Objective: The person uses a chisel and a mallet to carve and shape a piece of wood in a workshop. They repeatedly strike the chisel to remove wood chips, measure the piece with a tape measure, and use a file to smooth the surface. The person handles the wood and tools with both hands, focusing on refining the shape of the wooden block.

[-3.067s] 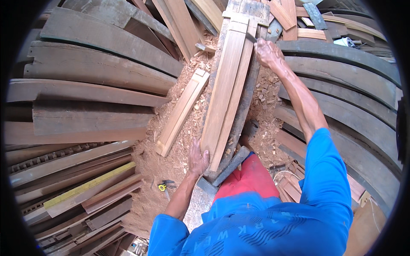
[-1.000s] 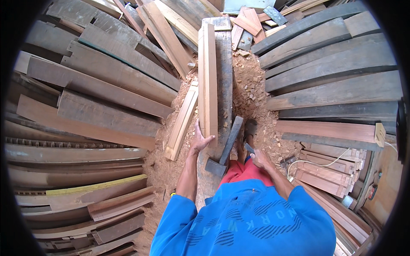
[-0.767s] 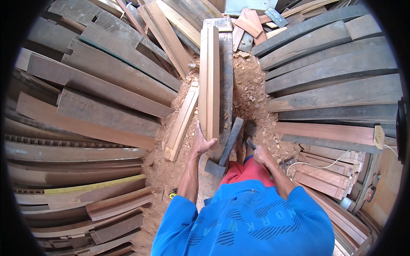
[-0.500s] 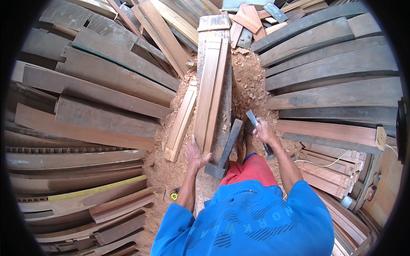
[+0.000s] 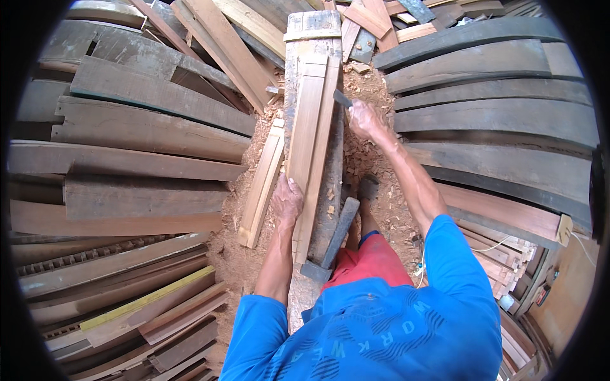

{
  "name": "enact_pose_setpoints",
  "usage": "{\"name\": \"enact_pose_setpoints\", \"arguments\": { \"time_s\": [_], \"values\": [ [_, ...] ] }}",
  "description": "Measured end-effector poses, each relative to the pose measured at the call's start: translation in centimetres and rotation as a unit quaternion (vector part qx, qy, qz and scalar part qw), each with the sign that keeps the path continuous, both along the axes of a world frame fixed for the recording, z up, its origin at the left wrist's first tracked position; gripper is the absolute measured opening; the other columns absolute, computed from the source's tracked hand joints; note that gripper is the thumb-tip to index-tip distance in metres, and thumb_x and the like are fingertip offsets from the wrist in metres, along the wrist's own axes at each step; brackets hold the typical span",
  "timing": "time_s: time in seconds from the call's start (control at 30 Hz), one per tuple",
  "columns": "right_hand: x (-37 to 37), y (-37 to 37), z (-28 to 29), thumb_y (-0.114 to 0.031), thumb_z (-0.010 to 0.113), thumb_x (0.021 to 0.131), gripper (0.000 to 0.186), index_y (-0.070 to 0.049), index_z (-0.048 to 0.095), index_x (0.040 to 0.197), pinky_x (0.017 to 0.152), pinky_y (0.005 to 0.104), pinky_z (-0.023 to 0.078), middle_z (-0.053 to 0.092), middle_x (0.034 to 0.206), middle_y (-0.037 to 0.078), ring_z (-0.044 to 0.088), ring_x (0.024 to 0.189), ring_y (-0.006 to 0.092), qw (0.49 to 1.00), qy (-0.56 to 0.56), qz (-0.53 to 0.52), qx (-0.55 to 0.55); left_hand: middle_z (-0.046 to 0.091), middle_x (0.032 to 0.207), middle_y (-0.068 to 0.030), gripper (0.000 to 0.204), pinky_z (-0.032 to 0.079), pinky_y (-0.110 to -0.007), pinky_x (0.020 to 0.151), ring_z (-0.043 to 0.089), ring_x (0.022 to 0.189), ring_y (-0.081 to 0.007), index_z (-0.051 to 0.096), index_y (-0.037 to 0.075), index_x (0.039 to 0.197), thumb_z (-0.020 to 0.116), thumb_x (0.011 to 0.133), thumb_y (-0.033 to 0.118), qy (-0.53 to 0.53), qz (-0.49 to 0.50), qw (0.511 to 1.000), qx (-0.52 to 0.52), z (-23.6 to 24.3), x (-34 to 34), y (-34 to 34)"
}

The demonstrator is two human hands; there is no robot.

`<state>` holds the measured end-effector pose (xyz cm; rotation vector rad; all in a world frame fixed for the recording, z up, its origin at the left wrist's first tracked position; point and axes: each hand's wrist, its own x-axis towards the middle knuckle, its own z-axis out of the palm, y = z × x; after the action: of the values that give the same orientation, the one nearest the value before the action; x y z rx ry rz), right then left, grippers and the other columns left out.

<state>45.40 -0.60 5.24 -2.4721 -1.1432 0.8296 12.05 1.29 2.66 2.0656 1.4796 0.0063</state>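
Observation:
A long wooden panel with stepped, grooved edges lies lengthwise on a narrow, worn bench plank. My left hand grips the panel's left edge, its fingers curled against the wood. Beyond it on the right, my right hand is closed around a chisel. The chisel's flat metal blade points up and left, close to the panel's right edge; its handle is hidden in my fist. A mallet rests on the near part of the bench, its head by the panel's near end.
A second grooved wooden piece lies left of the bench among wood shavings. Stacked dark boards line the left side, and more planks line the right. A cross strip spans the bench's far end.
My right hand has moved forward and left with the chisel, to the panel. My left hand has gone from lying open on the panel's near end to gripping its edge farther up. The panel sits nearer me.

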Motion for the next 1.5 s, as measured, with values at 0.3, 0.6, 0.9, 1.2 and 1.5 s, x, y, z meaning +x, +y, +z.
{"name": "enact_pose_setpoints", "arguments": {
  "time_s": [0.3,0.6,0.9,1.2,1.5],
  "values": [
    [1.4,5.8,-0.4,-0.015,0.046,0.097,0.024,0.001,0.062,0.091,0.054,0.0440,0.056,0.065,0.076,0.016,0.068,0.066,0.0314,0.992,-0.010,0.070,-0.101,0.049,0.142,-0.0392,0.055,0.037,-0.053,0.116,0.047,0.134,-0.0530,0.044,-0.013,0.142,0.044,0.103,0.026,-0.037,-0.066,0.995,0.065,-2.2,-1.9,-0.4],
    [2.3,4.1,0.1,-0.012,0.051,0.097,0.021,0.001,0.065,0.105,0.046,0.0346,0.053,0.064,0.074,0.008,0.061,0.057,0.0178,0.979,-0.083,0.139,-0.128,0.048,0.143,-0.0388,0.056,0.035,-0.053,0.117,0.045,0.136,-0.0528,0.042,-0.013,0.144,0.043,0.104,0.026,-0.027,-0.053,0.998,0.022,-2.0,-1.3,0.4],
    [-11.8,-7.0,-2.5,-0.010,0.056,0.087,0.022,0.009,0.059,0.099,0.056,0.0422,0.060,0.063,0.074,0.015,0.069,0.063,0.0295,0.950,-0.122,0.266,0.109,0.052,0.136,-0.0393,0.054,0.037,-0.055,0.114,0.050,0.128,-0.0528,0.045,-0.013,0.141,0.041,0.106,0.028,-0.043,-0.060,0.996,0.051,-2.6,-1.6,0.0],
    [-25.9,-17.1,1.1,-0.016,0.058,0.088,0.023,0.004,0.061,0.099,0.064,0.0535,0.058,0.070,0.074,0.023,0.073,0.072,0.0405,0.943,0.252,0.214,-0.030,0.050,0.135,-0.0360,0.052,0.035,-0.056,0.111,0.047,0.128,-0.0515,0.039,-0.004,0.142,0.044,0.105,0.031,-0.092,-0.016,0.995,-0.016,-2.6,-2.2,0.8],
    [-17.5,-26.2,1.5,-0.028,0.050,0.100,0.038,0.005,0.059,0.115,0.087,0.0583,0.053,0.068,0.096,0.034,0.067,0.095,0.0512,0.970,0.212,-0.005,-0.119,0.029,0.154,-0.0346,0.110,0.025,-0.059,0.116,0.030,0.142,-0.0496,0.024,-0.002,0.156,0.078,0.079,0.056,0.017,-0.163,0.969,0.183,1.3,-0.4,-3.2]
  ]
}}
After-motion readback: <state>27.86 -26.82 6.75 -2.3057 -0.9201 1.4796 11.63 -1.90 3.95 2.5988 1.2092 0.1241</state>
